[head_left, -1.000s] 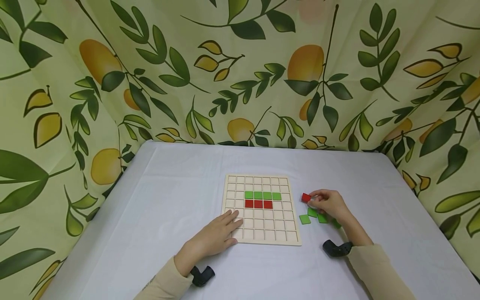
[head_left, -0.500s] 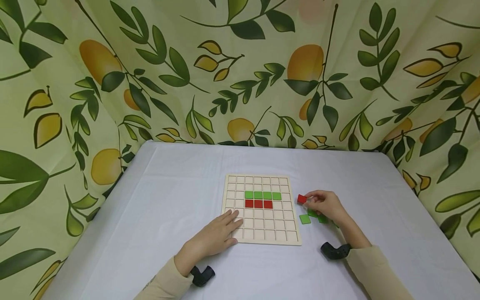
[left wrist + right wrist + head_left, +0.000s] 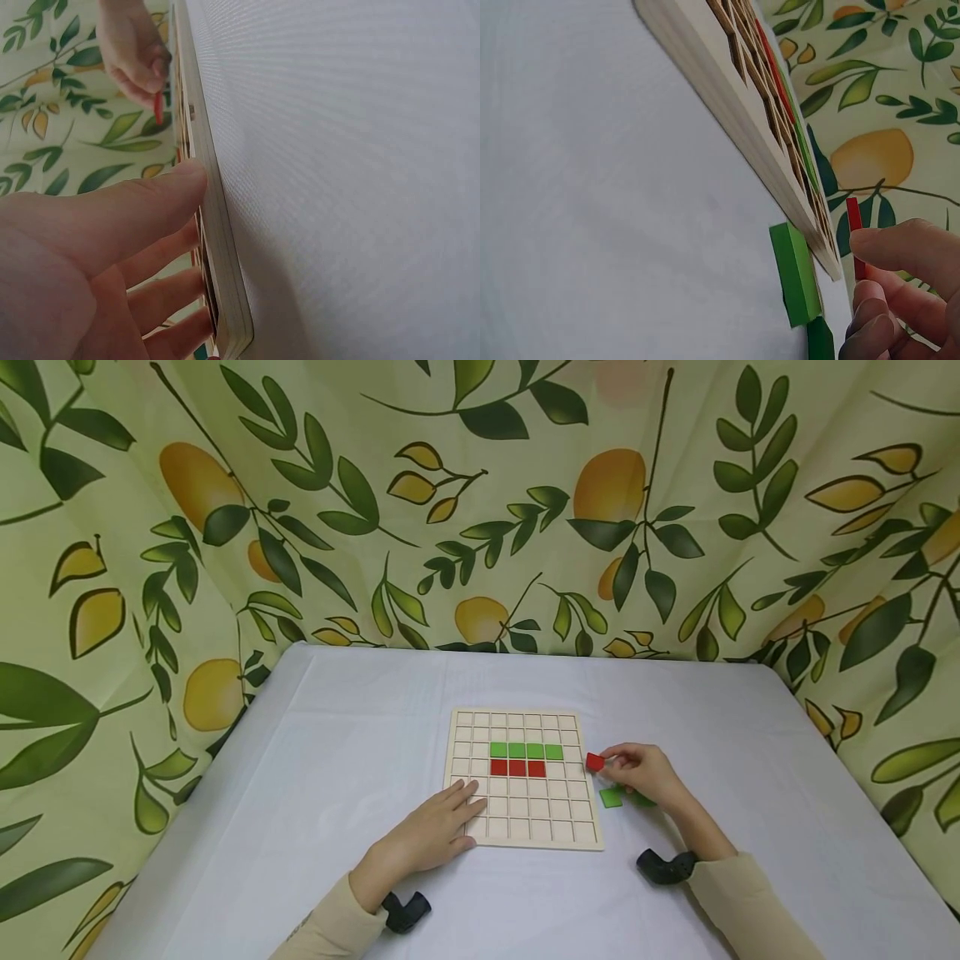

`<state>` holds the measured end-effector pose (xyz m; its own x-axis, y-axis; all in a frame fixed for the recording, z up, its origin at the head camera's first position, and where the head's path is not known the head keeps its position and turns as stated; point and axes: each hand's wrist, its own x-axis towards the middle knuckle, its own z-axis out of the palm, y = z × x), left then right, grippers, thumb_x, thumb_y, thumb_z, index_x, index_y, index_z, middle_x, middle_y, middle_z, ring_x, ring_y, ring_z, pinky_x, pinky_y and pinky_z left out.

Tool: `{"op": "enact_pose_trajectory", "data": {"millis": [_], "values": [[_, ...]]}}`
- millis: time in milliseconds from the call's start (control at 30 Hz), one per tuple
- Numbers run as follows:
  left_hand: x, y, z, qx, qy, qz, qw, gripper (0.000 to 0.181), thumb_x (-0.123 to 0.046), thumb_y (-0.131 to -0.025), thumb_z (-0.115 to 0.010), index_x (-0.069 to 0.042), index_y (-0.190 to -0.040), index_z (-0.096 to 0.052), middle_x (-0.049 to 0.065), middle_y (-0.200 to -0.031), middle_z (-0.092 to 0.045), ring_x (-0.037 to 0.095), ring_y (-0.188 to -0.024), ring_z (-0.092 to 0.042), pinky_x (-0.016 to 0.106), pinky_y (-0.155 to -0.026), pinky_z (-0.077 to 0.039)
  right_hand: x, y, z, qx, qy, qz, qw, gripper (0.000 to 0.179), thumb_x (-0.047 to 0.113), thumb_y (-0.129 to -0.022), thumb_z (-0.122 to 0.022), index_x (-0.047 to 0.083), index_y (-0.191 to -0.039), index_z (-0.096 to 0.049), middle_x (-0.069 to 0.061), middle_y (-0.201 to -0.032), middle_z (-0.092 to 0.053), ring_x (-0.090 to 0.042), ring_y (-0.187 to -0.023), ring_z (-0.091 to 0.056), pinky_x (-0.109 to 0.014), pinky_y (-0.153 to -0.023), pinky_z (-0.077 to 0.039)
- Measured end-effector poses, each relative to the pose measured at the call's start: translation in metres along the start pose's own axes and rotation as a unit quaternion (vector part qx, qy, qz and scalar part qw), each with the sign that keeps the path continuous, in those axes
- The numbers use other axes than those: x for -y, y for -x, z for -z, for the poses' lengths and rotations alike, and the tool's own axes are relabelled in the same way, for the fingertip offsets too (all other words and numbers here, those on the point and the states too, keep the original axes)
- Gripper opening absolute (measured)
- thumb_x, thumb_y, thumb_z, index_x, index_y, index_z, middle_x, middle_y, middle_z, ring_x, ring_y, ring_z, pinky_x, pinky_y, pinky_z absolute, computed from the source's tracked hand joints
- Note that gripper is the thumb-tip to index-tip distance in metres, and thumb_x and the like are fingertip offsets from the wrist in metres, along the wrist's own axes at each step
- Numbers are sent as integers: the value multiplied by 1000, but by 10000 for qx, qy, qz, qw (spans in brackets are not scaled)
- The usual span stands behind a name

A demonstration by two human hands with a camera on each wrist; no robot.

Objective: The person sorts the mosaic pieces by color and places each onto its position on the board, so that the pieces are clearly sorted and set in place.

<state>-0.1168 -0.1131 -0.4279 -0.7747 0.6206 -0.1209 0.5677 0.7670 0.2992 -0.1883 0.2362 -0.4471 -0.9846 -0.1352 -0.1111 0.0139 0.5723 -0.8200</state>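
A pale wooden grid board (image 3: 536,837) lies on the table, with a row of green square tiles (image 3: 535,751) and, just below it, three red tiles (image 3: 517,767). My left hand (image 3: 427,831) rests on the board's lower left part, fingers spread and straight. Between thumb and fingers my right hand (image 3: 645,772) pinches a red square tile (image 3: 595,762), held beside the board's right edge. In the right wrist view this red tile (image 3: 856,225) stands edge-on, raised off the table. Loose green tiles (image 3: 611,797) lie below the right hand, partly hidden by it.
A white cloth (image 3: 360,718) covers the table. Behind and at both sides hangs a curtain (image 3: 337,560) printed with leaves and fruit. Black curved devices sit at the left wrist (image 3: 406,912) and the right wrist (image 3: 665,867).
My right hand has moved left with the red tile, from over the loose green tiles to the board's right edge. The left hand has stayed still on the board.
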Motion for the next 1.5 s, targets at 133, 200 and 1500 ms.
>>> {"op": "enact_pose_trajectory", "data": {"millis": [133, 200, 1500], "values": [[0, 0, 0, 12, 34, 23, 10000, 53, -26, -94, -60, -7, -142, -47, 16, -155, -37, 35, -145, -34, 47, -119, -34, 0, 0, -3, 41, -25, 35, 10000, 30, 8, -83, -71, -8, -107, -66, 2, -70, -54, -4, -54, -46, -19, -47, -45], [0, 0, 0, 19, 31, 24, 10000, 53, -26, -94, -60, -7, -142, -47, 16, -155, -37, 35, -145, -34, 47, -119, -34, 1, 0, -4, 50, -58, 44, 10000, 29, 7, -82, -71, -8, -107, -66, 2, -70, -55, -4, -54, -47, -19, -46, -45], [0, 1, 0, 28, 131, 72, 9999, 54, -27, -94, -60, -8, -143, -46, 15, -156, -35, 35, -147, -32, 48, -119, -33, 13, -5, -28, 469, -197, 516, 9974, 28, 4, -81, -71, -9, -105, -66, -2, -69, -55, -4, -52, -46, -18, -46, -44]]}}
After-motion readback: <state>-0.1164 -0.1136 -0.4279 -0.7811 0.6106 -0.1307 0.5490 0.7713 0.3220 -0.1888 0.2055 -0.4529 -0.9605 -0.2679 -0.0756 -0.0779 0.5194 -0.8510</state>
